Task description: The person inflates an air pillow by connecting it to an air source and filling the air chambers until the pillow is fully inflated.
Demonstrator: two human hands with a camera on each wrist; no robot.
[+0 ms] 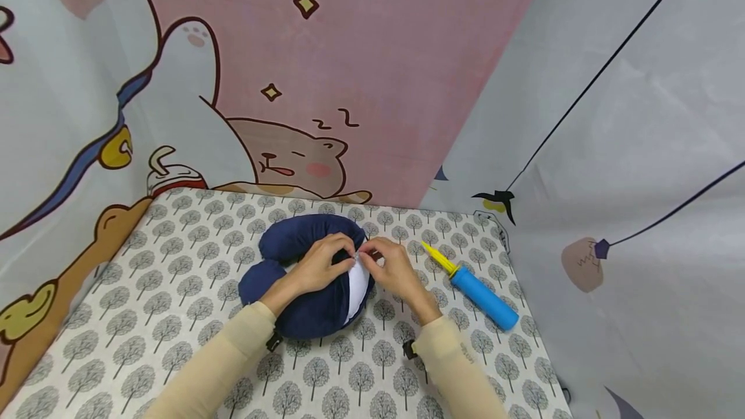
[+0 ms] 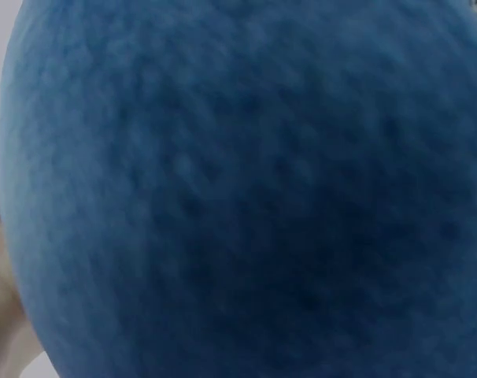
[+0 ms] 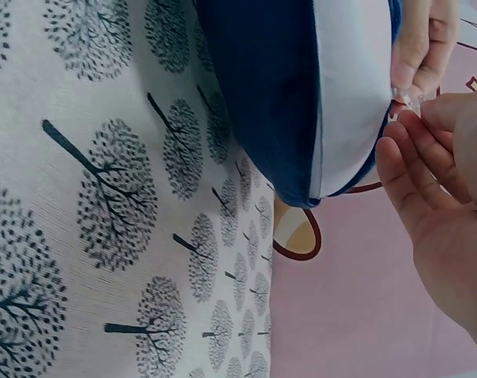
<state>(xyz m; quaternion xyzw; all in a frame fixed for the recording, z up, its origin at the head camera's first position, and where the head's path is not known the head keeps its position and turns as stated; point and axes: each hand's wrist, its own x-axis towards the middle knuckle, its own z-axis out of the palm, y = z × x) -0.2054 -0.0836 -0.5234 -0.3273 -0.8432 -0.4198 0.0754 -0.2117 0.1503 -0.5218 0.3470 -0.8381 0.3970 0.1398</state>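
A navy U-shaped neck pillow (image 1: 311,315) lies on the table, its cover parted along the outer curve so that a white inner lining (image 1: 357,286) shows. At the upper end of that opening, my left hand (image 1: 319,265) pinches a small clear air valve (image 3: 409,101) from one side. My right hand (image 1: 396,268) pinches the valve from the other side with thumb and forefinger, its remaining fingers loosely bent in the right wrist view. Blurred navy fabric (image 2: 254,189) fills most of the left wrist view and hides the left fingertips there.
To the right of the pillow lies a blue hand pump (image 1: 484,297) with a yellow nozzle (image 1: 438,256) pointing up and left. A tree-print cloth (image 1: 157,306) covers the table. Cartoon-printed curtains (image 1: 372,70) hang along its back and sides.
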